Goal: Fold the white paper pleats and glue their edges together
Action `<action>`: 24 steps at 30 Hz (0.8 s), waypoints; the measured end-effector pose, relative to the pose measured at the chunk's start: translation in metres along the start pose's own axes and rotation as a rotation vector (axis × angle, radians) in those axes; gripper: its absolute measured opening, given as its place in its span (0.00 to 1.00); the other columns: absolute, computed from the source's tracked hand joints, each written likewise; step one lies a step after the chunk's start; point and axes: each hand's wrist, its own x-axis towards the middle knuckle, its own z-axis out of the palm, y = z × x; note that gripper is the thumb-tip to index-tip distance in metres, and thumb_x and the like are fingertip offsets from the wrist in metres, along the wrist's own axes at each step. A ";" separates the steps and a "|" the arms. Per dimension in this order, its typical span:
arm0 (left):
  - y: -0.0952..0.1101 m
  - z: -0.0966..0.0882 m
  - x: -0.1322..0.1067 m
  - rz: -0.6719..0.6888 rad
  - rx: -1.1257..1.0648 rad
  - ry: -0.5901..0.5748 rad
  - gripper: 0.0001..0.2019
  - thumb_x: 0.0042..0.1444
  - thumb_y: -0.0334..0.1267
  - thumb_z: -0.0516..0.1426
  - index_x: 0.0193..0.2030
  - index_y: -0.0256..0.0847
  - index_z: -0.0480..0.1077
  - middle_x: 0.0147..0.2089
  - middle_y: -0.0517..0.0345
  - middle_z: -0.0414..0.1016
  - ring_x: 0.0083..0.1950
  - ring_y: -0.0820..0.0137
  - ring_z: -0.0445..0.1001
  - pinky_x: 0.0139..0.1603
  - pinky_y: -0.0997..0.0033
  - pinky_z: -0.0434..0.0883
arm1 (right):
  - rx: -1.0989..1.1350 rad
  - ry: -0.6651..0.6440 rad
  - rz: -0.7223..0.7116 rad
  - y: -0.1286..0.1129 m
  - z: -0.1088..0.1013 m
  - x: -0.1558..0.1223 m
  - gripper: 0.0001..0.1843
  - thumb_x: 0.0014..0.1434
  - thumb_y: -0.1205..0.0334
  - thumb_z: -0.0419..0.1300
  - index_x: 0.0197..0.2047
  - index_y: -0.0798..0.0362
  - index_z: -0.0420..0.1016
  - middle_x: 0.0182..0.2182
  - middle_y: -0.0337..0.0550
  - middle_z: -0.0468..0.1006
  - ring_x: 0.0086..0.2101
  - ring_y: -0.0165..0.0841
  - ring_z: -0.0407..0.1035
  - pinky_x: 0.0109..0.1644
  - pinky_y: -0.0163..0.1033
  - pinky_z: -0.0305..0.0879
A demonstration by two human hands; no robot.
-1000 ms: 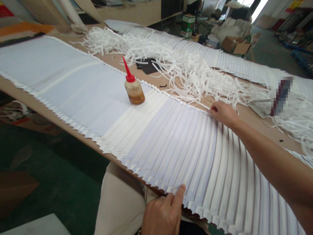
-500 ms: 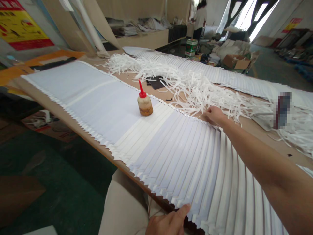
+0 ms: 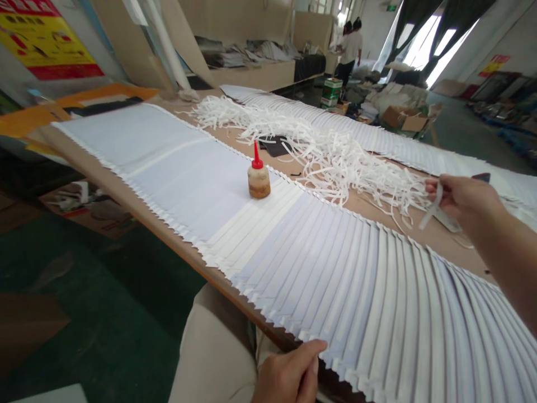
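Note:
A long run of overlapping white paper sheets [image 3: 310,252] lies across the table, fanned in narrow pleats toward the right, with folded tabs along both edges. At its near edge, my left hand [image 3: 289,372] is closed, its index finger on the tabs; the thumb is hidden below. My right hand [image 3: 470,201], beyond the far edge, pinches a thin white strip [image 3: 432,210] that dangles from the fingers. A tangled heap of white strips [image 3: 335,148] lies just left of it. On the sheets stands an upright glue bottle [image 3: 259,182] with a red nozzle and brown contents.
Behind the heap runs a second row of overlapping sheets [image 3: 377,137]. A black piece [image 3: 277,146] lies on the brown tabletop [image 3: 302,168]. Orange sheets [image 3: 25,120] cover the far left corner. People [image 3: 350,47] stand at the back, near a green tin [image 3: 331,92].
My right hand has moved right, away from the far edge of the sheets, and a white strip now hangs from it. My left hand stays at the near edge. The view has shifted slightly.

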 end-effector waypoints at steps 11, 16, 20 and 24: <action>0.034 0.011 0.073 -0.805 -1.078 -0.151 0.32 0.69 0.65 0.51 0.54 0.32 0.71 0.45 0.42 0.80 0.37 0.66 0.82 0.24 0.77 0.64 | -0.459 -0.778 -0.541 0.064 -0.042 -0.278 0.06 0.73 0.61 0.55 0.45 0.46 0.74 0.33 0.42 0.81 0.31 0.36 0.76 0.34 0.40 0.71; 0.025 0.006 0.054 -0.878 -1.173 -0.475 0.36 0.68 0.68 0.50 0.55 0.30 0.71 0.40 0.41 0.81 0.32 0.63 0.83 0.21 0.77 0.64 | -0.650 -0.800 -1.101 0.058 -0.040 -0.283 0.15 0.68 0.76 0.52 0.49 0.50 0.73 0.42 0.47 0.82 0.38 0.38 0.76 0.42 0.42 0.72; 0.023 0.002 0.031 -0.836 -0.997 -0.547 0.28 0.63 0.61 0.59 0.51 0.33 0.72 0.31 0.54 0.79 0.21 0.75 0.73 0.19 0.80 0.58 | -0.743 -0.823 -1.155 0.062 -0.035 -0.272 0.13 0.67 0.76 0.53 0.45 0.50 0.74 0.43 0.49 0.82 0.39 0.39 0.75 0.43 0.45 0.71; 0.024 0.003 0.019 -0.830 -0.766 -0.534 0.20 0.66 0.53 0.55 0.43 0.34 0.74 0.21 0.64 0.70 0.16 0.78 0.60 0.19 0.79 0.52 | -0.750 -0.874 -1.083 0.059 -0.031 -0.272 0.14 0.67 0.75 0.54 0.47 0.50 0.75 0.47 0.51 0.83 0.45 0.43 0.76 0.51 0.51 0.71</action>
